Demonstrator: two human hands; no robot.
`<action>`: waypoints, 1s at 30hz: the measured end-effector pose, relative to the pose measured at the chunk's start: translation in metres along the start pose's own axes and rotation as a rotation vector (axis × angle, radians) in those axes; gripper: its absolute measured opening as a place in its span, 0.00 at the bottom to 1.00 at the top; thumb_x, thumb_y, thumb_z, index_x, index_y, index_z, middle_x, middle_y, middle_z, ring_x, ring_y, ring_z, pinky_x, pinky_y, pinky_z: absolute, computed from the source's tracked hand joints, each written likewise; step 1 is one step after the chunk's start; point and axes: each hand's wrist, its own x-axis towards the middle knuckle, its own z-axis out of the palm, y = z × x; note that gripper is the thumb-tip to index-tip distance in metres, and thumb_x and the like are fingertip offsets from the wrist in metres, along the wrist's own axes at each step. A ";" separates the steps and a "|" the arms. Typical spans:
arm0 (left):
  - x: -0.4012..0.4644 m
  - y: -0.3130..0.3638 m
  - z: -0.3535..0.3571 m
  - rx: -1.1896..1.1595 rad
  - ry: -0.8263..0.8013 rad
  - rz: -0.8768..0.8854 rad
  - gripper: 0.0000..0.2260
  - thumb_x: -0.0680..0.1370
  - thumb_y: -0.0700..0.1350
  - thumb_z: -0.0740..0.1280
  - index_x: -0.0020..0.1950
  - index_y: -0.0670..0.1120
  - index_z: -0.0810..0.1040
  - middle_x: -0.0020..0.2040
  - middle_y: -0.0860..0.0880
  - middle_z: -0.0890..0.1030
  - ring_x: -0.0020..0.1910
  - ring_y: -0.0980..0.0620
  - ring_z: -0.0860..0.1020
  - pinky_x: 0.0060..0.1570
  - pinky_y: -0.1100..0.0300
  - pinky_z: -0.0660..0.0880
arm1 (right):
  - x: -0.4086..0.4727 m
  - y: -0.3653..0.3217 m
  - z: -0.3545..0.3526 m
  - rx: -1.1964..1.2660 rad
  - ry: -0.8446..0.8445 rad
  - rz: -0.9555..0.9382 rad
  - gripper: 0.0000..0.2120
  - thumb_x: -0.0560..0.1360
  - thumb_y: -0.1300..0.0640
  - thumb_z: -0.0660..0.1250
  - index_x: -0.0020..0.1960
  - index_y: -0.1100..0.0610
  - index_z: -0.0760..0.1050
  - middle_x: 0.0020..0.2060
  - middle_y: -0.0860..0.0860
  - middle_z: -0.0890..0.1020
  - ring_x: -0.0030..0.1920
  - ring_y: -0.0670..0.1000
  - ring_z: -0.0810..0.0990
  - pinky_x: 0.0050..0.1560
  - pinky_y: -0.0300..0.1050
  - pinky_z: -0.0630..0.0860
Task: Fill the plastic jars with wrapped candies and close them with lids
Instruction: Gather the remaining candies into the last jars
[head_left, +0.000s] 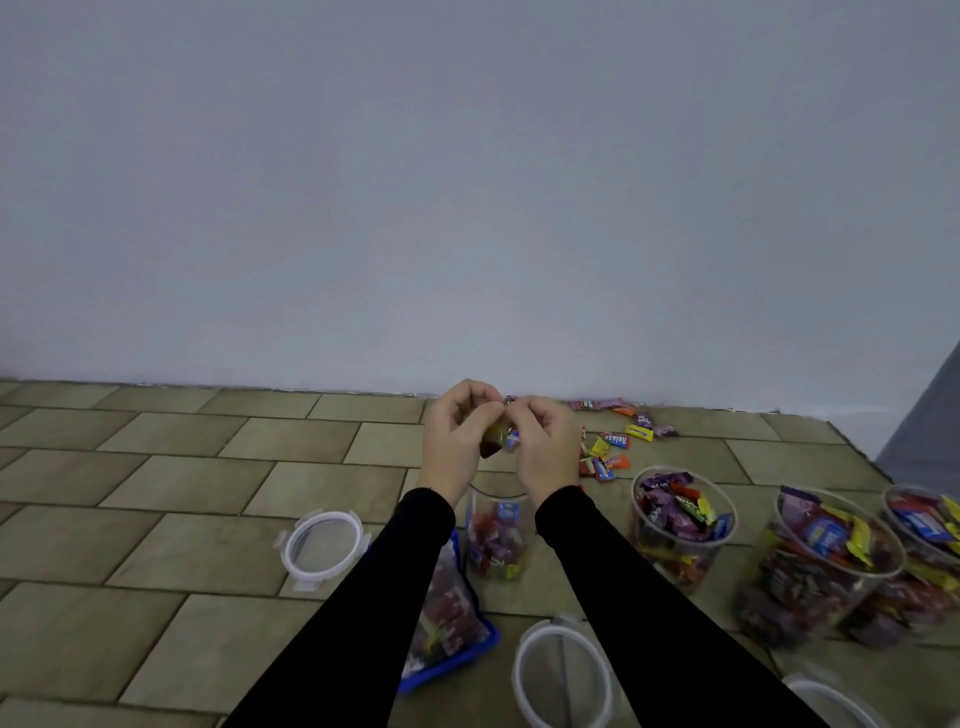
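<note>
My left hand (454, 441) and my right hand (543, 447) are raised together above a clear plastic jar (497, 540) that is partly filled with wrapped candies. Both hands hold a small bunch of wrapped candies (496, 438) between their curled fingers. Loose wrapped candies (615, 441) lie scattered on the tiled floor to the right of my hands, near the wall. Three open jars full of candies stand at the right: one (680, 525), a second (826, 566) and a third (930, 540) at the frame's edge.
A clear lid with clips (322, 540) lies left of my arms. Another lid (563, 670) lies near the bottom, and part of a third (831, 701) at the lower right. A blue-edged candy bag (447, 623) lies under my left forearm. A grey wall stands behind.
</note>
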 end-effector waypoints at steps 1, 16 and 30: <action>-0.001 0.001 0.001 -0.004 0.000 -0.002 0.03 0.70 0.39 0.64 0.38 0.40 0.74 0.31 0.47 0.74 0.28 0.52 0.73 0.26 0.64 0.70 | 0.000 0.000 0.000 0.003 0.008 0.009 0.11 0.67 0.56 0.63 0.26 0.55 0.70 0.20 0.44 0.70 0.25 0.42 0.67 0.28 0.33 0.63; 0.036 0.040 0.026 0.381 -0.065 -0.054 0.06 0.78 0.42 0.63 0.46 0.43 0.80 0.42 0.50 0.82 0.39 0.54 0.78 0.41 0.66 0.74 | 0.050 -0.036 -0.019 -0.170 -0.036 0.150 0.08 0.77 0.59 0.60 0.44 0.61 0.76 0.38 0.48 0.78 0.37 0.47 0.73 0.37 0.38 0.69; 0.126 -0.027 0.113 1.135 -0.319 -0.530 0.26 0.78 0.52 0.61 0.74 0.45 0.61 0.72 0.39 0.62 0.68 0.39 0.66 0.67 0.49 0.66 | 0.155 0.039 -0.117 -1.058 -0.221 0.527 0.15 0.76 0.53 0.60 0.59 0.59 0.76 0.57 0.58 0.78 0.55 0.58 0.77 0.49 0.42 0.72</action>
